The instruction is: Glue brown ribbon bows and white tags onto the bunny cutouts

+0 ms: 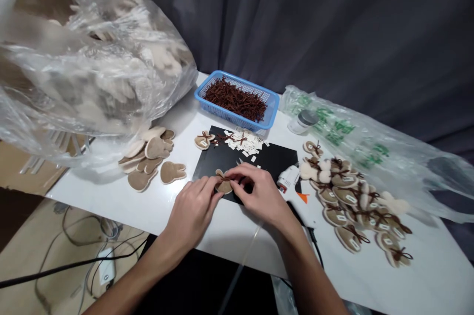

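Over the front of the black board [203,164], both hands meet at a small brown bunny-shaped fabric piece [224,187]. My left hand [194,204] grips its left side between thumb and fingers. A dark brown ribbon bow [222,177] lies at the base of the ears, and my right hand [255,191] pinches it with thumb and forefinger. Behind them on the board are a heap of small white labels [246,143] and a few loose bows. One bunny piece with bow and label [203,140] rests at the board's back left corner. A white glue gun [301,201] lies right of my right hand.
Plain bunny pieces [142,179] are piled on the left, below a large clear bag [111,68] of more pieces. At the back stands a blue basket [273,112] of brown bows. Finished-looking bunnies [346,196], a jar [301,122] and a green-printed plastic bag [355,137] occupy the right.
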Demonstrator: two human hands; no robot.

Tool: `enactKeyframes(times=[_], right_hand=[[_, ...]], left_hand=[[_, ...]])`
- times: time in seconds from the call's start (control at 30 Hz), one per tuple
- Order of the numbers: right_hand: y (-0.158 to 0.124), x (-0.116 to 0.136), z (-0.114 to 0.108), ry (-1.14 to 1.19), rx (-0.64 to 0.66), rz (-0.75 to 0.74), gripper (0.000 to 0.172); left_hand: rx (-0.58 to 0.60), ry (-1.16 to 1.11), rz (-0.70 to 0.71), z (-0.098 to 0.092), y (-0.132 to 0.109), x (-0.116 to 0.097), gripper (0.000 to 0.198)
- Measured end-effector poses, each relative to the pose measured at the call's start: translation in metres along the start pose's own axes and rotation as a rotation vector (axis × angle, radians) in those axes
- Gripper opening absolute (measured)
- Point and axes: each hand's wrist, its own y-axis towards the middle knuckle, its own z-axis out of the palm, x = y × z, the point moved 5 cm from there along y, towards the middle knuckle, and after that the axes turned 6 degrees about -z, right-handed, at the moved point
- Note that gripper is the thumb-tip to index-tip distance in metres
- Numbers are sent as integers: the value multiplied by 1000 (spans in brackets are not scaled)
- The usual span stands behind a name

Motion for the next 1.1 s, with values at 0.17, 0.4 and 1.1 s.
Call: enactKeyframes(times=[0.17, 0.4, 1.1], right_hand=[[1, -1, 1, -21, 8, 7, 34], [3, 0, 1, -11, -23, 37, 20], [5, -6, 1, 88, -62, 71, 11]], left_hand=[[0, -68, -48, -3, 1, 3, 2], [19, -146, -144, -3, 3, 8, 36], [10, -168, -180, 0, 10, 11, 42]])
